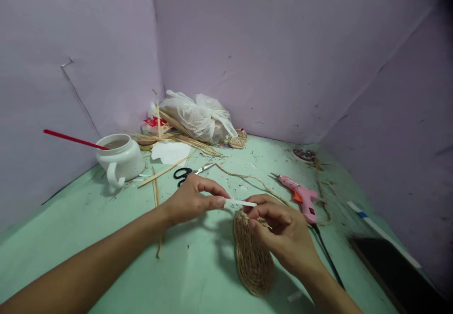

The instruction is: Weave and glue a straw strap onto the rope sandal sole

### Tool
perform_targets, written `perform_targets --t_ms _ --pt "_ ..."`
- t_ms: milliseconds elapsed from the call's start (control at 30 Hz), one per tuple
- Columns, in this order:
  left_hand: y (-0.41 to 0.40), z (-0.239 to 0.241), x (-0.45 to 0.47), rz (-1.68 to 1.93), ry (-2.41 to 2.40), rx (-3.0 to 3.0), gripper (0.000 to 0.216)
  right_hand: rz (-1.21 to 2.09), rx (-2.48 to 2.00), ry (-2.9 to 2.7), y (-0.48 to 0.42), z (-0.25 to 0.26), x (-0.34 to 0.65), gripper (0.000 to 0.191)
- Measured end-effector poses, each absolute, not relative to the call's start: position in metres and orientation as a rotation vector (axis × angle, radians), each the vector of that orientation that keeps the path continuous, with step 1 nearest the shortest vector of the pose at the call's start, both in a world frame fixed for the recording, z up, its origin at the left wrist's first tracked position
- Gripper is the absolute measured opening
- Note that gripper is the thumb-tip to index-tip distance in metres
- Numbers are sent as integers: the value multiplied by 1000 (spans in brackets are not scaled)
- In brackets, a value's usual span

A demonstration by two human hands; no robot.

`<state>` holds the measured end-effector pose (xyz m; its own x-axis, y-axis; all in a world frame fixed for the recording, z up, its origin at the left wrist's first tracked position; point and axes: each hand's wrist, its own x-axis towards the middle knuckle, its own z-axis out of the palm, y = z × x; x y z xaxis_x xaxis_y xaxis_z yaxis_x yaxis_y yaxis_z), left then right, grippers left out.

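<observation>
My left hand (193, 200) pinches one end of a thin white strip (240, 203) between thumb and forefinger. My right hand (283, 231) holds the upper edge of an oval woven straw mat (253, 260) and touches the strip's other end with its fingertips. The mat is tilted up from the green table (106, 238), its lower end resting near the front. A braided straw cord (255, 179) runs from the mat's top toward the back of the table.
Black-handled scissors (187, 172) lie behind my left hand. A pink glue gun (300, 196) lies to the right, its black cable trailing forward. A white pot (120, 158) with a red stick stands at left. Straw, a plastic bag (198, 116) and a dark tablet (389, 267) also present.
</observation>
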<state>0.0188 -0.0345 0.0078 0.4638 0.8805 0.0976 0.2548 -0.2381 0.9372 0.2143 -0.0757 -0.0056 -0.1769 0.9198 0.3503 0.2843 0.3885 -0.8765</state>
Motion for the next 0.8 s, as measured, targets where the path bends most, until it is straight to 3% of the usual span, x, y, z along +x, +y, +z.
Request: perform_targets --t_ms 167,400,800 --pt "-20 -1 8 800 926 1728 18 830 -1114 -1698 -71 -5 219 10" --pt "-53 21 31 872 1072 1948 14 678 -985 -1886 -79 -10 211 14" --pt "-23 1 12 768 866 1374 13 823 -1067 -1731 -72 -8 218 10"
